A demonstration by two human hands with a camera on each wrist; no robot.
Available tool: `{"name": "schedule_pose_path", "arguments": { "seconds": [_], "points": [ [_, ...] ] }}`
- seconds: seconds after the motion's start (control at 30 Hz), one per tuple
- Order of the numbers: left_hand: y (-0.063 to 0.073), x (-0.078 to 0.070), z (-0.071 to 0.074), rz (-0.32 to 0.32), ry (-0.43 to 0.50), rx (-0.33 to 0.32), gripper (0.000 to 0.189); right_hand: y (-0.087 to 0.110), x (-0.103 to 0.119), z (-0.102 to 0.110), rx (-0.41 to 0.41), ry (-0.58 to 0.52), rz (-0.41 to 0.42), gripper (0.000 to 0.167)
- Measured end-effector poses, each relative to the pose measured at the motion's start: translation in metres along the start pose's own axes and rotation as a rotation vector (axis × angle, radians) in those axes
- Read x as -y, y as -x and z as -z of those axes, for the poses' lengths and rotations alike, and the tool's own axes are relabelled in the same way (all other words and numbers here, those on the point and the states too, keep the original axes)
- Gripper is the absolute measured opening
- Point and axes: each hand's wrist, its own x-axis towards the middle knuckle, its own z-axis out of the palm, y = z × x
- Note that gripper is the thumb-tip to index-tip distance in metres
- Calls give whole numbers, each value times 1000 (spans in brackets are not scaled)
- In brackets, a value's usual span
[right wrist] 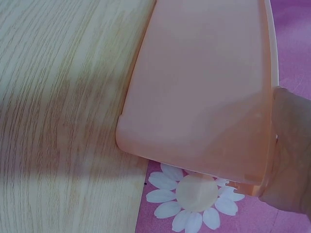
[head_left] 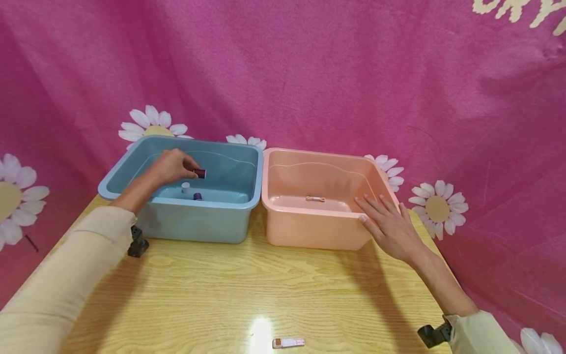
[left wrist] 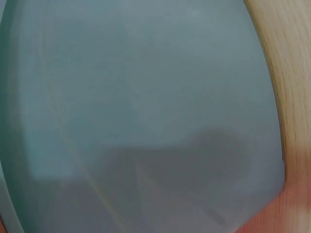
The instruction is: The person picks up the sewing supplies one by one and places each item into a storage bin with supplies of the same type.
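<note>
Above the floor of the blue tub [head_left: 208, 224], my left hand [head_left: 173, 166] pinches a small dark maroon spool [head_left: 200, 173] between thumb and fingers. Below it in that tub lie a white spool-like piece [head_left: 185, 187] and a small dark purple spool [head_left: 197, 196]. My right hand [head_left: 391, 228] rests on the front right corner of the pink tub [head_left: 314, 231], its fingers fairly straight and reaching over the rim. Inside the pink tub is a small banded skein of thread [head_left: 315, 198]. The left wrist view has only the blue tub's outer wall [left wrist: 155, 87]; hand and spool are hidden there.
Both tubs stand side by side at the back of the wooden table [head_left: 212, 290]. Near the front edge lies a brown and pink skein [head_left: 288, 342] with a pale band. Behind hangs a magenta cloth [head_left: 300, 73] with white flowers.
</note>
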Motion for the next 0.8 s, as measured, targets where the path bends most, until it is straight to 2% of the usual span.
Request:
{"name": "schedule_pose_path", "arguments": {
  "seconds": [0.33,0.8],
  "points": [
    [-5,1,-6,51,-2,73,23,1,-1,-1,6,0,-4,51],
    [-15,5,-3,110,-66,192,20,1,-2,-1,0,1,2,51]
  ]
}}
